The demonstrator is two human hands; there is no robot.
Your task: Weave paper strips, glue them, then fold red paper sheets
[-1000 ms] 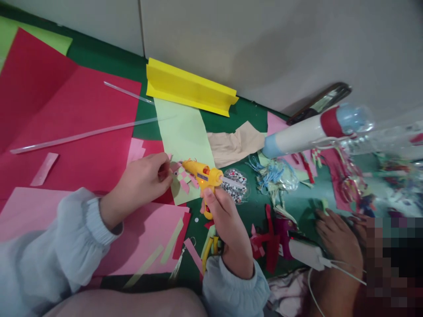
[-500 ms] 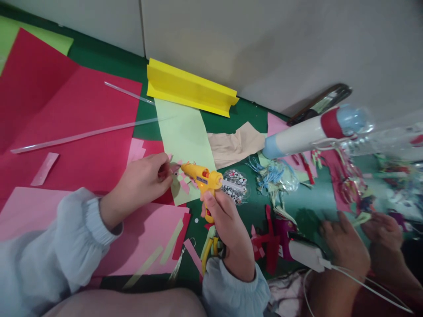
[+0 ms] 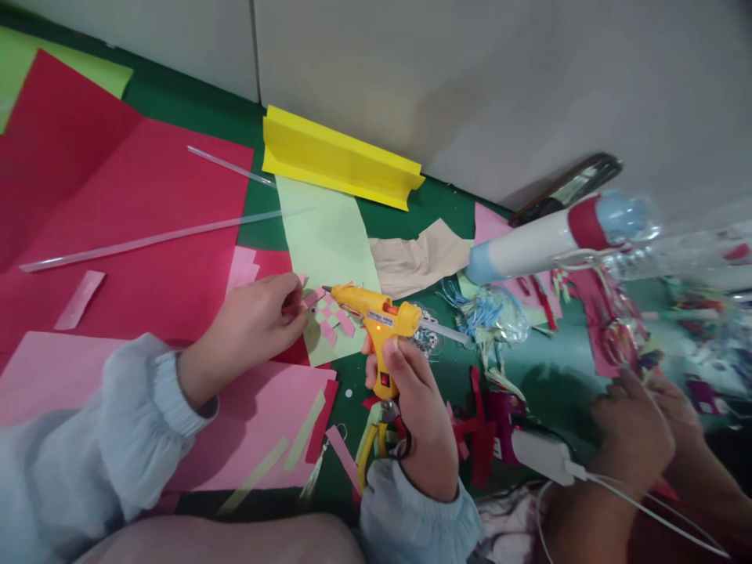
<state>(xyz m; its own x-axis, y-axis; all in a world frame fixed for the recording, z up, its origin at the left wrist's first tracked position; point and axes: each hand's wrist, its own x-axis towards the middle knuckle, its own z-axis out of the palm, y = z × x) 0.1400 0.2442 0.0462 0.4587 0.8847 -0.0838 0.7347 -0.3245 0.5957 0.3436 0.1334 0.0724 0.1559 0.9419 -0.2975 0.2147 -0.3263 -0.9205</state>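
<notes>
My right hand [image 3: 411,384] is wrapped round the handle of a yellow hot glue gun [image 3: 367,309], with a clear glue stick [image 3: 443,330] poking out of its back end. The gun's dark nozzle points left, just above a small woven piece of pink and green paper strips [image 3: 330,315]. My left hand [image 3: 262,317] pinches the left end of that woven piece; its fingertips are partly hidden. Beneath the weave lies a pale green paper sheet [image 3: 323,235].
Red paper [image 3: 135,204] and pink paper [image 3: 235,423] cover the left side. Yellow-handled pliers [image 3: 369,450] lie by my right wrist. Behind stand folded yellow paper [image 3: 341,160] and a white bottle [image 3: 534,243]. At right, another person's hands [image 3: 634,423] work near a white power bank [image 3: 544,454].
The glue gun in my right hand has moved right, uncovering more of the woven paper and showing the whole glue stick. My left hand has stayed in place. The other person's hands have drawn together.
</notes>
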